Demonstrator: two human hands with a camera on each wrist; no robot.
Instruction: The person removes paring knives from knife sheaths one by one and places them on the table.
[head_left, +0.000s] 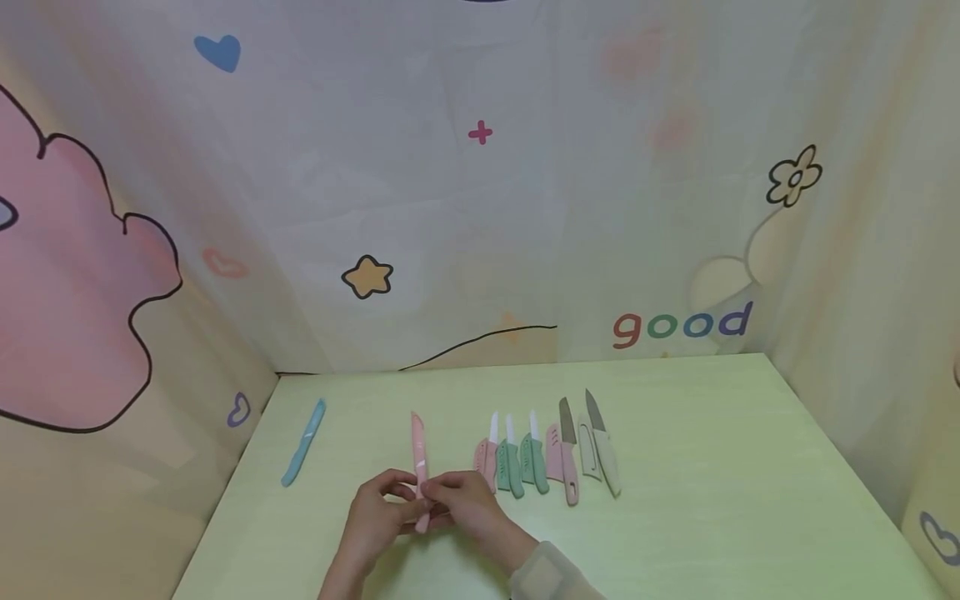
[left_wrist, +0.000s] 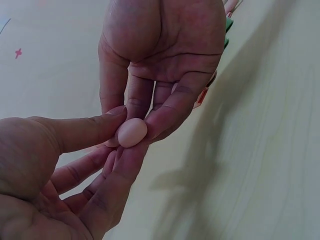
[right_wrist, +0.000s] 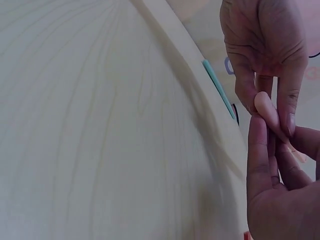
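Note:
A pink knife [head_left: 418, 437], its blade part covered by a pink sheath, points away from me above the table. My left hand [head_left: 372, 515] pinches its handle between thumb and fingers from the left. From the other side, my right hand [head_left: 474, 510] also pinches it, thumb and fingers around the handle close to the sheath. The rounded handle end [left_wrist: 132, 133] faces the left wrist camera, and the right wrist view shows the handle [right_wrist: 266, 107] between both hands' fingertips. Fingers hide the middle of the knife.
A blue sheathed knife [head_left: 303, 442] lies at the left. Right of the hands is a row of bare knives beside their sheaths: a small pink knife [head_left: 491, 467], two green knives [head_left: 513, 471], a larger pink knife [head_left: 571, 479] and a white-handled knife [head_left: 608, 462]. Printed cloth [head_left: 480, 217] hangs behind the table.

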